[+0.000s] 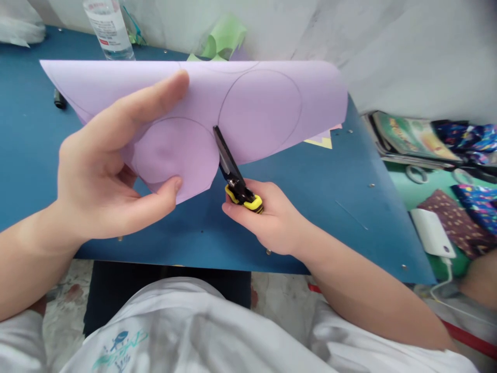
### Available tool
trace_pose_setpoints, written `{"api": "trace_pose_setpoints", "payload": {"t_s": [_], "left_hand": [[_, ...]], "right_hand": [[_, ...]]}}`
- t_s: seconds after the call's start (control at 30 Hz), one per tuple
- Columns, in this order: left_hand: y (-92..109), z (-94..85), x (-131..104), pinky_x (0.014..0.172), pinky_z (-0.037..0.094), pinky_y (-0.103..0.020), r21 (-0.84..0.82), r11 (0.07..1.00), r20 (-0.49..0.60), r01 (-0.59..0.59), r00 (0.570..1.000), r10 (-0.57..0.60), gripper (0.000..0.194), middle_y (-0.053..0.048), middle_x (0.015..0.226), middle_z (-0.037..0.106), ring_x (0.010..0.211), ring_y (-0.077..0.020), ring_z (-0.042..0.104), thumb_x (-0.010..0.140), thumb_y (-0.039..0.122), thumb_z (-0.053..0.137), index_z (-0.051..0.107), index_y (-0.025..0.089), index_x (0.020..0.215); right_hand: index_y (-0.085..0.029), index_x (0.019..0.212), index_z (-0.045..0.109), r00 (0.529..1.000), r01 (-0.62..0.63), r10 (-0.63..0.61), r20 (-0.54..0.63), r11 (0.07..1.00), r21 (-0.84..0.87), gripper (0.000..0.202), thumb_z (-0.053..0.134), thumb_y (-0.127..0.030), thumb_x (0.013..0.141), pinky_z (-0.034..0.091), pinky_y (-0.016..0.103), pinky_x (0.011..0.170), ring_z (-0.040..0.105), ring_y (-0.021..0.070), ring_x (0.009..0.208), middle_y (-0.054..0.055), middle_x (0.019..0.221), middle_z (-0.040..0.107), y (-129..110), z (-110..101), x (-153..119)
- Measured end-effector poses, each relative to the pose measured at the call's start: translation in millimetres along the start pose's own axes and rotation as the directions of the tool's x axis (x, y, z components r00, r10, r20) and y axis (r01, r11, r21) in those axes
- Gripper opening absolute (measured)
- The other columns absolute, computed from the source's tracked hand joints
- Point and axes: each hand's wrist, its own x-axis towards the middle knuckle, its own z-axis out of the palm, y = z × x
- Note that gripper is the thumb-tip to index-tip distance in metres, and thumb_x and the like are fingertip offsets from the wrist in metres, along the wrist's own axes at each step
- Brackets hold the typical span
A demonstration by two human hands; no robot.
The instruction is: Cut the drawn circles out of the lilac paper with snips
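Observation:
A sheet of purple paper [264, 114] with circles drawn on it hangs curled above the blue table. My left hand [112, 160] grips its left part, thumb below and a finger stretched along the front. In my right hand [269, 217] is a pair of scissors [233, 173] with black blades and yellow-and-black handles. The blades point up and away, at a cut running between two drawn circles. Paper on the left of this cut forms a flap bearing one circle outline. Most of the handle is hidden inside my right hand.
Behind the paper stand a clear bottle [111, 31] and green paper scraps [223, 39] by the wall. A black cap-like piece [59, 99] lies at left. To the right are books [415, 137], a tape roll [417, 174], and a white power bank [433, 233] with cable.

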Motion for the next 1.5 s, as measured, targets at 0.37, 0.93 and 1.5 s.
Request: {"api": "trace_pose_setpoints", "payload": {"t_s": [0.37, 0.93, 1.5], "left_hand": [[7.7, 9.4, 1.9, 0.132, 0.065, -0.071, -0.042, 0.999, -0.120, 0.028, 0.992, -0.033, 0.108, 0.004, 0.175, 0.062, 0.176, -0.0490, 0.043, 0.096, 0.072, 0.091, 0.034, 0.050, 0.185], [0.4, -11.1, -1.9, 0.151, 0.044, -0.062, 0.097, 0.995, 0.134, -0.010, 0.991, -0.003, 0.068, 0.017, 0.181, 0.056, 0.175, -0.0285, 0.053, 0.115, 0.045, 0.073, 0.049, 0.046, 0.179], [0.8, -11.0, 0.0, 0.154, 0.034, -0.068, 0.099, 0.995, 0.153, 0.000, 0.988, -0.015, 0.074, 0.012, 0.187, 0.049, 0.180, -0.0316, 0.044, 0.116, 0.059, 0.070, 0.043, 0.042, 0.183]], "right_hand": [[-0.029, 0.076, 0.051, 1.000, 0.001, -0.001, 0.023, 1.000, 0.019, 0.028, 0.066, -0.049, 0.089, 0.038, 0.038, 0.065, 0.042, 0.0161, 0.065, -0.007, 0.066, 0.048, -1.3, -1.6, -0.9], [-0.027, 0.077, 0.054, 0.999, 0.037, -0.038, -0.022, 0.999, -0.013, 0.030, 0.067, -0.049, 0.093, 0.035, 0.037, 0.064, 0.039, 0.0150, 0.064, -0.007, 0.064, 0.047, 7.4, 2.0, 0.1], [-0.028, 0.073, 0.048, 0.999, 0.032, -0.032, -0.023, 0.999, -0.031, 0.033, 0.066, -0.047, 0.093, 0.035, 0.037, 0.062, 0.038, 0.0148, 0.063, -0.007, 0.064, 0.045, 7.8, 1.5, -0.8]]}}
